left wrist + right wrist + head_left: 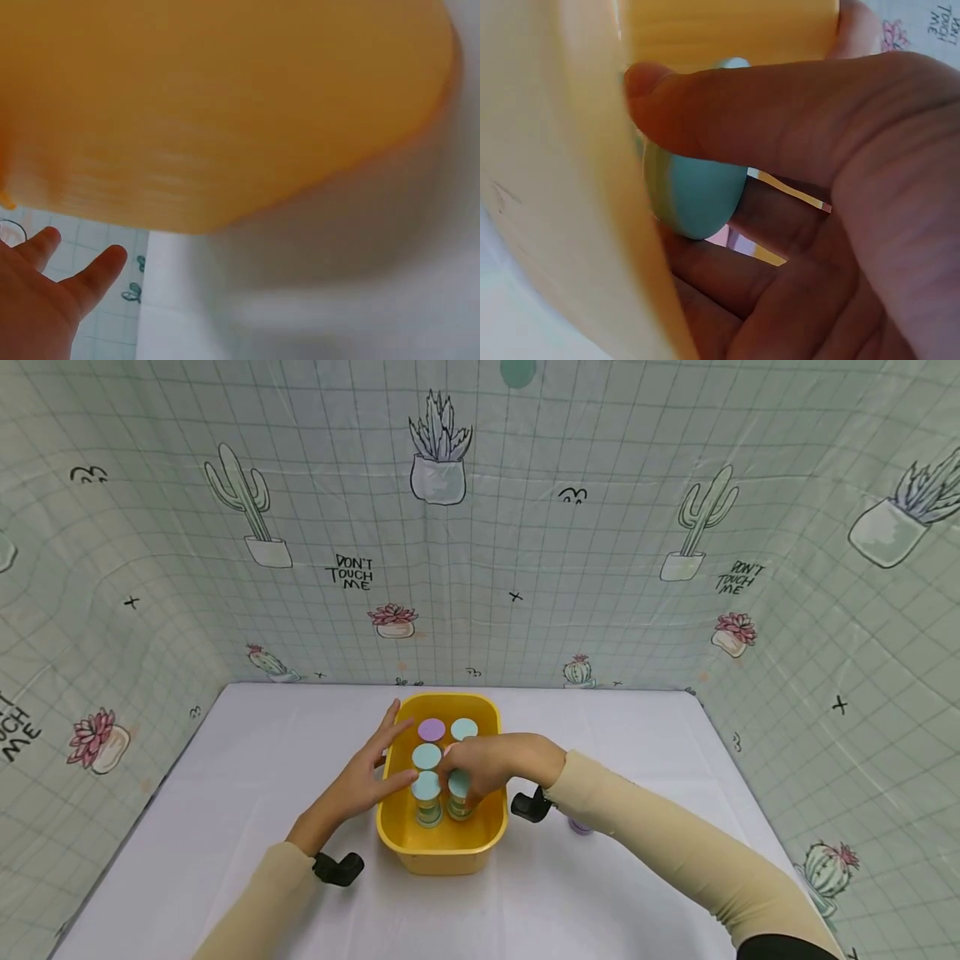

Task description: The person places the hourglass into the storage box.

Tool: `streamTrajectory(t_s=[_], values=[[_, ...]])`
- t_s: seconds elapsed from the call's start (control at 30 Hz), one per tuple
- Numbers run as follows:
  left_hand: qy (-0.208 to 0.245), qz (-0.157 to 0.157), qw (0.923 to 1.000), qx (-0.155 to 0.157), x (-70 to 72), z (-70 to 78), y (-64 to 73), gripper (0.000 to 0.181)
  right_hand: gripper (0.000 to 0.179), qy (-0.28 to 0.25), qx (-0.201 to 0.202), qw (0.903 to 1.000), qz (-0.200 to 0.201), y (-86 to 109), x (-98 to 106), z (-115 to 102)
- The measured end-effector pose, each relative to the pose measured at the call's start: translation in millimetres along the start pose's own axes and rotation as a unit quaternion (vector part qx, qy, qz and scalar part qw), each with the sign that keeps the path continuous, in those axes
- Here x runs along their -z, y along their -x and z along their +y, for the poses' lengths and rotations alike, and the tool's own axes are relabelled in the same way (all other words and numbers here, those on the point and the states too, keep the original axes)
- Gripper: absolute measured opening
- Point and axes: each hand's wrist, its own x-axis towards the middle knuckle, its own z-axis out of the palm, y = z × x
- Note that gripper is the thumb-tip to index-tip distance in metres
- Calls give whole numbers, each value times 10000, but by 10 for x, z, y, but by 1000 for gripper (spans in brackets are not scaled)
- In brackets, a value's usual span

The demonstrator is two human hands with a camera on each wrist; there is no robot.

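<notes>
A yellow plastic bin [442,860] holds several small clear jars with round lids. My right hand [502,764] reaches over the bin's right side and grips a jar with a pale blue lid [459,782]; in the right wrist view thumb and fingers curl round that lid [705,196]. Beside it stands another blue-lidded jar [427,802]. Farther back are a purple lid [431,730] and more blue lids [464,728]. Fingers spread, my left hand [358,783] lies along the bin's left rim, its thumb reaching over the edge near the front-left jar.
A purple-lidded item [580,827] sits on the white table [600,893], partly hidden behind my right forearm. Black wrist cameras [339,869] are strapped to both wrists. A cactus-print cloth [480,543] hangs behind and along both sides of the table.
</notes>
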Motion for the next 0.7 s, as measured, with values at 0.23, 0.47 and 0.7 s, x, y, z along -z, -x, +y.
streamTrajectory(t_s=[0.23, 0.47, 0.7], values=[[469, 145, 9986, -196, -42, -24, 3, 72, 31, 89, -19, 9999, -83, -43, -40, 2], [454, 306, 9980, -303, -64, -63, 19, 65, 29, -19, -1, 10000, -44, -76, -60, 20], [357, 266, 9986, -292, -76, -78, 21, 65, 30, -36, 51, 10000, 29, -46, -47, 25]])
